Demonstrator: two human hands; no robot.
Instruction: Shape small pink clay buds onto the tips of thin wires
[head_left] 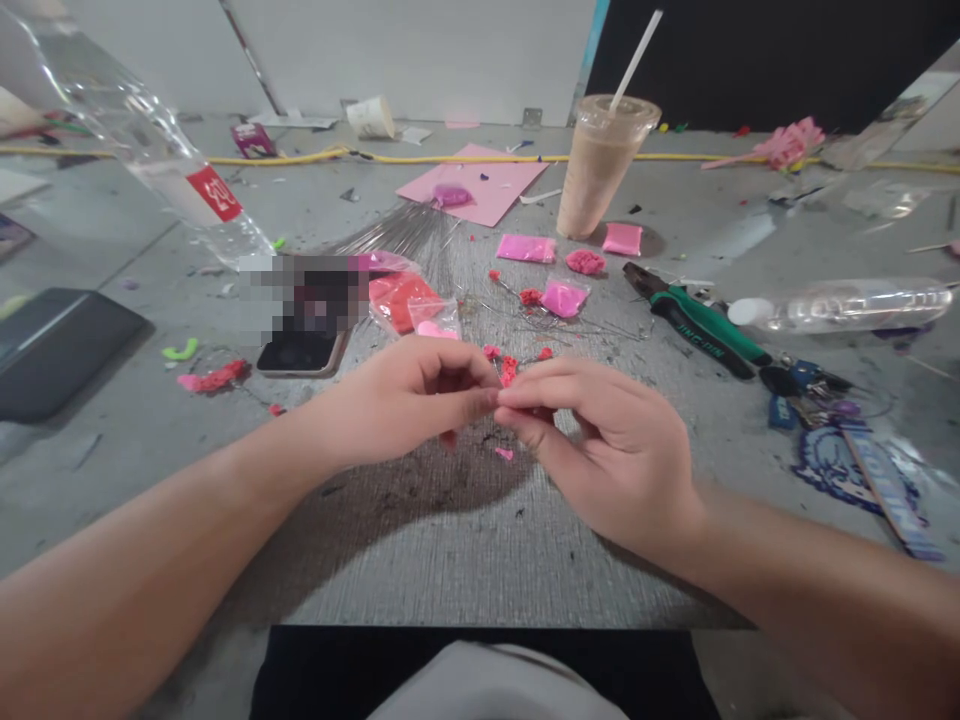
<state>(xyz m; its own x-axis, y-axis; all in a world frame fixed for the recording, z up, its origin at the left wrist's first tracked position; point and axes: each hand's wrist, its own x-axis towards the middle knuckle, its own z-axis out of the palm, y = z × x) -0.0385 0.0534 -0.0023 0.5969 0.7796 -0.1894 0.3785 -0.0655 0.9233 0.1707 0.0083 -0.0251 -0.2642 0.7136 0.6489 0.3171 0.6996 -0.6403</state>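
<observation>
My left hand (424, 400) and my right hand (600, 430) meet fingertip to fingertip over the middle of the grey table (450, 560). Both are closed in a pinch. What lies between the fingertips is too small and hidden to name. Just behind them a piece of red clay (509, 368) shows, with smaller red bits beside it. A small pink scrap (504, 454) lies on the table below the fingertips. Beyond my left hand are a bag of red clay (403, 300) and a small clear bag with pink clay (436, 318).
A phone (300, 355) lies left, near a tall clear bottle (172, 170). Behind stand thin wires (420, 235), a pink sheet (502, 180) and a drink cup with straw (600, 170). Green-handled pliers (705, 325), a lying bottle (847, 305) and keys (810, 385) are at right.
</observation>
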